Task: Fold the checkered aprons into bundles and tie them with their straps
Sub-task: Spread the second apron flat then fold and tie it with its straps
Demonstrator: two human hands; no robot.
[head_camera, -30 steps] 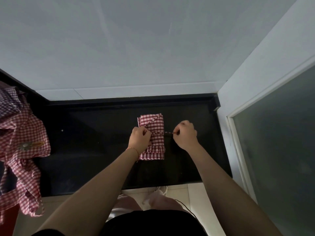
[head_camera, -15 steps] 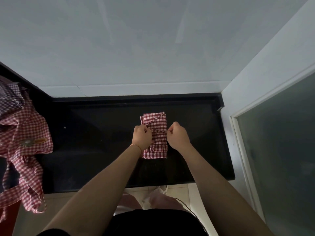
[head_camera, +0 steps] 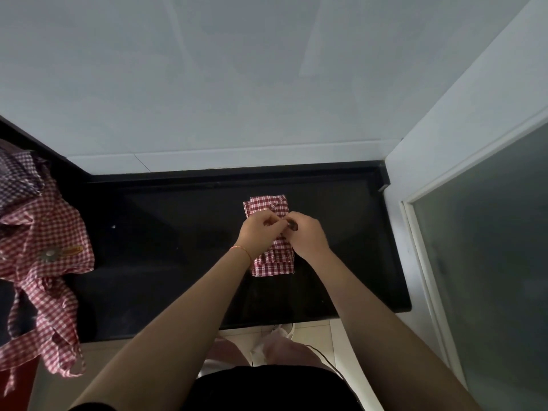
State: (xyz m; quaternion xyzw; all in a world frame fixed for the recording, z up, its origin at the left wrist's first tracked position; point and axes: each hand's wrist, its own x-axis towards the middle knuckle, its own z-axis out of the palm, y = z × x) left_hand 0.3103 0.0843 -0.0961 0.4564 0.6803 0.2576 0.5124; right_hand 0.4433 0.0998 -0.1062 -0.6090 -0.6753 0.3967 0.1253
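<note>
Folded red-checkered apron bundle (head_camera: 272, 264): lying on black countertop (head_camera: 166, 250), right of centre. Left hand (head_camera: 257, 232) and right hand (head_camera: 308, 234): meeting over the bundle's middle, fingers curled, apparently pinching its thin strap (head_camera: 286, 225), largely hidden. Loose checkered aprons (head_camera: 41, 253): heaped at the counter's left end, draping over its edge.

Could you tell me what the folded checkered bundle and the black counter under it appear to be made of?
The folded bundle looks like thin woven cloth, probably cotton gingham: red and white checks, soft creases, matte. The counter looks like polished stone or a lookalike: black, flat, faintly glossy, with a raised back lip.
</note>
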